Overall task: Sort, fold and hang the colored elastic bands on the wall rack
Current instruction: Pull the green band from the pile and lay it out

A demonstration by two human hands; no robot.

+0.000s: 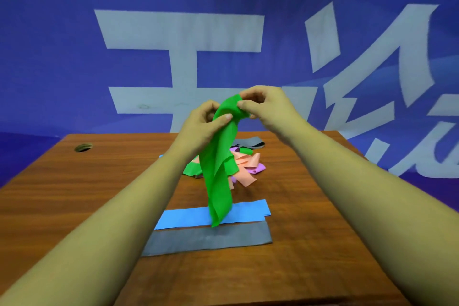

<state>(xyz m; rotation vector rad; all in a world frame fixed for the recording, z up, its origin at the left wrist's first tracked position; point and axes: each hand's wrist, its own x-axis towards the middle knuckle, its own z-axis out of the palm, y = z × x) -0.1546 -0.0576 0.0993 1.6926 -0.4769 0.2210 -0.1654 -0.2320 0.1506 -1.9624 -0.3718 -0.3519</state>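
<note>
A green elastic band (218,171) hangs in the air above the table, its lower end reaching down to the blue band. My left hand (201,126) pinches it near the top with thumb and fingers. My right hand (263,102) pinches the band's top end just to the right. A folded blue band (188,217) and a folded grey band (206,238) lie flat side by side on the wooden table (74,194). Behind them sits a loose pile of orange (246,169), purple, green and grey bands. No wall rack is in view.
A round cable hole (84,147) is set in the table's far left corner. A blue banner with large white characters (178,32) covers the wall behind the table. The table's right edge runs close to my right forearm.
</note>
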